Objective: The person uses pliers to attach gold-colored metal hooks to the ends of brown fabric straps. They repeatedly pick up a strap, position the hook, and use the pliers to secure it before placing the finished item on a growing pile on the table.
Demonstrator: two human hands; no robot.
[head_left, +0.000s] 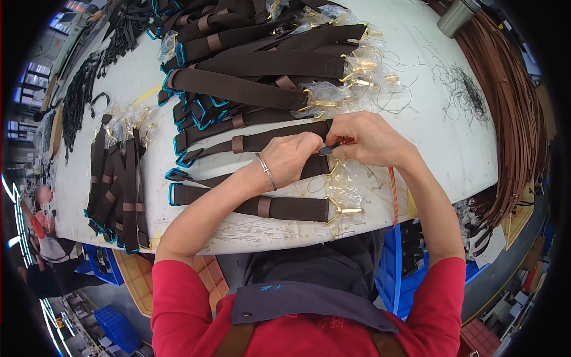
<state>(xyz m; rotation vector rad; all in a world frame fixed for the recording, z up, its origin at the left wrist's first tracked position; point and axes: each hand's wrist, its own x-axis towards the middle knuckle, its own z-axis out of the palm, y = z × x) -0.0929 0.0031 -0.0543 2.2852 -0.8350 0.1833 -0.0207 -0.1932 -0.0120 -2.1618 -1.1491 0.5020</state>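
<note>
In the middle of the table, my left hand (288,159) is closed, its fingers pinching the edge of a dark brown webbing strap (267,140). My right hand (370,140) meets it at the strap's right end, closed round small thread snips (326,150) with grey blades; the palm hides most of them. An orange cord (393,193) hangs below this hand. Nearer me lies another brown strap (238,201) with a leather loop, a blue-wrapped buckle at its left end and a gold hook (346,210) in clear plastic at its right.
Many similar straps (256,62) are heaped beyond my hands, and a smaller bundle (119,190) lies left. Long brown strips (505,101) hang over the right edge near a metal cup (458,19). Loose threads (465,92) litter the white table (428,172). Blue crates (389,268) stand below.
</note>
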